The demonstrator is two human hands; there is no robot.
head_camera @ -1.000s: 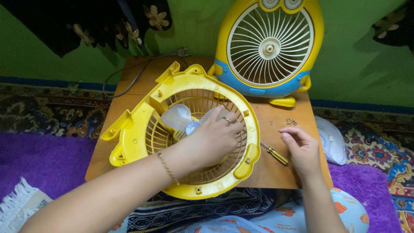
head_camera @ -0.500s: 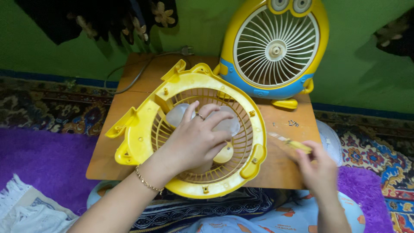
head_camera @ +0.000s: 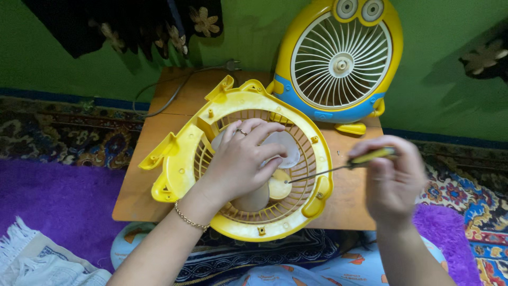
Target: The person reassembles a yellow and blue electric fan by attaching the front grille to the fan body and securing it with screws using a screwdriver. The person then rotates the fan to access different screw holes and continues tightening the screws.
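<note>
The fan housing (head_camera: 180, 159) is showing bright yellow, its grille the same yellow. The fan blades (head_camera: 283, 148) inside are looking pale, translucent white around a yellow hub (head_camera: 279, 188). The screwdriver (head_camera: 365, 157) is showing a yellow and black handle with a silvery shaft. The standing fan front (head_camera: 338, 58) is glowing yellow above a blue band, with a cream grille. The bench (head_camera: 145, 159) is showing orange-brown wood. The wall (head_camera: 79, 74) is showing green; the rug (head_camera: 47, 196) purple.

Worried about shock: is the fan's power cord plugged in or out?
Out. The plug lies loose on the wooden table near the green wall, prongs bare.
</note>
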